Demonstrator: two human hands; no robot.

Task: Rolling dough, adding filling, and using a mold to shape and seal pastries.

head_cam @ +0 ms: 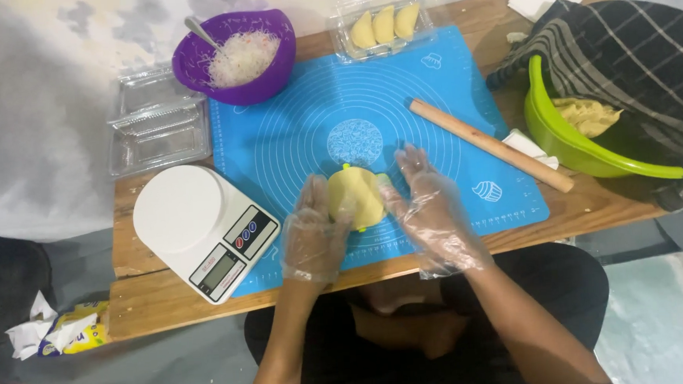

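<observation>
At the left edge of the table the scale [203, 229] overhangs a little; a nudge from an elbow could tip it off. Beside it the left hand [315, 232], gloved and fingers spread, presses the dough [355, 197] onto a green mould on the mat [368, 105]. The right hand [430, 209], also spread, holds the far side. Uneven pressure could tear the thin sheet. The rolling pin [491, 144] lies slantwise, free to roll toward the green bowl [580, 144].

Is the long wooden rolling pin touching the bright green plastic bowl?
Apart. The head view shows the wooden rolling pin lying diagonally across the blue mat's edge, with a white folded paper and bare table between it and the green plastic bowl.
</observation>
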